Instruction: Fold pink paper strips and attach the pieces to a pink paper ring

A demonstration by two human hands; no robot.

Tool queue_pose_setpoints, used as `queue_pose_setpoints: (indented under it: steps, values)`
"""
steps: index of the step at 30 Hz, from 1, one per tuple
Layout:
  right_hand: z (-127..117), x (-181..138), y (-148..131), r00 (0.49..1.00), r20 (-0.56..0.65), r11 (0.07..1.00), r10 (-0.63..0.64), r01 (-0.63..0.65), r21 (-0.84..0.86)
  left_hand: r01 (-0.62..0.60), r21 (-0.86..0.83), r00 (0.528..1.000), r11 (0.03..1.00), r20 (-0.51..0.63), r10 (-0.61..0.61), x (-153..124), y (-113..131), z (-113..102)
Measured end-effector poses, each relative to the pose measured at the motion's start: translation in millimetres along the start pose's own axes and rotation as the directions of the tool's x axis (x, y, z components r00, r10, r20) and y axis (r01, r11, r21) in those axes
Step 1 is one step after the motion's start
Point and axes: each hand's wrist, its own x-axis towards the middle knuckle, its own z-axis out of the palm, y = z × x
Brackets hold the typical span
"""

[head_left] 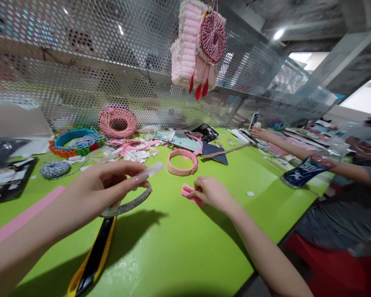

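Note:
My left hand [108, 183] is closed on a roll of tape [137, 202], its whitish free end [154, 169] sticking out between thumb and fingers. Just above the green table, the roll hangs partly hidden behind the fingers. Between thumb and fingertips, my right hand [214, 193] pinches a small folded pink strip [188, 192] at the tabletop. A pink ring-shaped band [182, 169] stands on the table just beyond both hands. Under my left hand lies a long black-and-yellow tool [95, 251], shaped like a utility knife.
Yarn-wrapped rings [117, 123], a grey yarn coil [55, 169] and paper scraps [136, 152] lie toward the perforated metal panel [126, 78]. A pink woven hanging [191, 45] is above. At right, another person's arm [284, 144] reaches over the table, near a dark cup [306, 171].

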Motion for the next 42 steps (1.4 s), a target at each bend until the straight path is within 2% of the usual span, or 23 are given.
queue_pose_setpoints:
  steps: [5, 9, 12, 13, 15, 17, 18, 22, 26, 30, 35, 38, 42]
  values:
    - [-5.1, -2.3, 6.7, 0.998, -0.067, 0.997, -0.008, 0.013, 0.074, -0.009, 0.025, 1.0, 1.0, -0.013, 0.01, 0.4, 5.0, 1.1]
    - [-18.8, -8.6, 10.3, 0.988, -0.156, 0.987, -0.014, 0.039, 0.153, -0.009, 0.054, 1.0, 0.999, 0.0, 0.009, 1.6, 9.2, 1.4]
    - [-32.4, -14.4, 1.2, 0.972, -0.227, 0.933, -0.052, 0.128, 0.336, -0.035, 0.025, 0.999, 0.999, 0.027, 0.034, -0.8, 8.0, 2.2]
    - [-36.4, -16.2, -5.1, 0.968, -0.241, 0.864, -0.064, 0.175, 0.473, -0.05, 0.017, 0.998, 0.999, 0.035, 0.05, -2.7, 7.5, 2.6]
    - [-43.1, -19.4, -21.8, 0.98, -0.179, 0.637, -0.083, 0.19, 0.747, -0.088, 0.027, 0.996, 0.996, 0.033, 0.087, -7.9, 8.2, 3.0]
    - [-48.2, -21.6, -40.6, 0.991, -0.068, 0.455, -0.113, 0.112, 0.883, -0.133, 0.062, 0.991, 0.989, 0.012, 0.133, -14.1, 11.5, 2.3]
    - [-50.5, -22.2, -49.6, 0.992, -0.045, 0.415, -0.119, 0.091, 0.905, -0.159, 0.078, 0.987, 0.984, -0.005, 0.159, -17.1, 14.0, 1.3]
    - [-56.9, -19.8, -74.0, 0.984, -0.084, 0.379, -0.157, 0.139, 0.915, -0.227, 0.15, 0.97, 0.962, -0.054, 0.237, -27.5, 23.6, -5.8]
    - [-56.0, -15.0, -81.9, 0.974, -0.143, 0.31, -0.178, 0.193, 0.931, -0.296, 0.254, 0.944, 0.921, -0.067, 0.322, -33.5, 22.9, -9.1]
    - [-50.8, -17.7, -84.2, 0.964, -0.15, 0.283, -0.22, 0.21, 0.936, -0.301, 0.265, 0.944, 0.916, -0.054, 0.326, -34.4, 17.5, -4.6]
    - [-49.4, -25.0, -86.6, 0.959, -0.121, 0.297, -0.258, 0.198, 0.934, -0.274, 0.295, 0.955, 0.915, -0.028, 0.295, -33.6, 19.3, -1.9]
    - [-50.5, -25.8, -88.3, 0.962, -0.108, 0.287, -0.252, 0.181, 0.941, -0.264, 0.293, 0.959, 0.919, -0.025, 0.283, -33.9, 22.2, -3.1]
    - [-51.3, -24.9, -90.0, 0.969, -0.1, 0.295, -0.228, 0.167, 0.941, -0.311, 0.223, 0.947, 0.924, -0.005, 0.32, -34.1, 23.4, -4.0]
